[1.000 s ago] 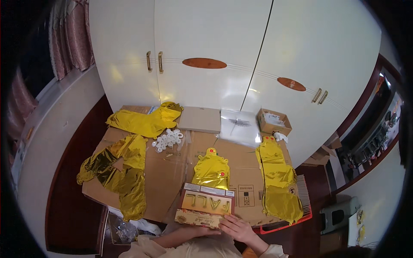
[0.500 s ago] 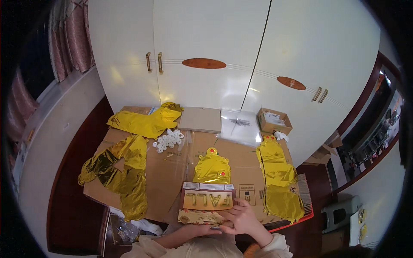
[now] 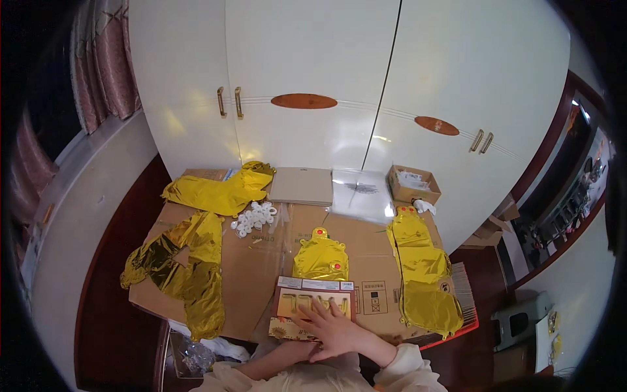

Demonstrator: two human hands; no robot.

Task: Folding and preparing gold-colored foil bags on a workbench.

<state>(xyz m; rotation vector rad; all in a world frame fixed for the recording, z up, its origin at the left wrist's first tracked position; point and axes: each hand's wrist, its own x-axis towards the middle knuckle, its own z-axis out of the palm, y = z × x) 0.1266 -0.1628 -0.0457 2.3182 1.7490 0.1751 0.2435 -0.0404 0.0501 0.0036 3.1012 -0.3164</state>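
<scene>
A flat orange and red printed package (image 3: 284, 304) with gold letter shapes on its face lies at the near edge of the cardboard. My right hand (image 3: 334, 330) rests across its front, palm down with fingers spread and stretched out. My left hand (image 3: 290, 355) is low at the package's near edge, and its fingers are hidden by my right hand and the package. Just beyond the package, a folded gold foil balloon (image 3: 321, 258) with red round spots sticks out from its far edge; its near part is covered.
More gold foil balloons lie at the far left (image 3: 209, 194), left (image 3: 202, 271) and right (image 3: 428, 281). White ribbon rolls (image 3: 255, 219), a grey-brown board (image 3: 302, 186), clear plastic sleeves (image 3: 362, 196) and a small carton (image 3: 415, 184) sit toward the white cabinet (image 3: 313, 52).
My right hand has moved left from the package's right edge and now lies spread over its front. My left hand has shifted slightly left. The camera view has moved a little.
</scene>
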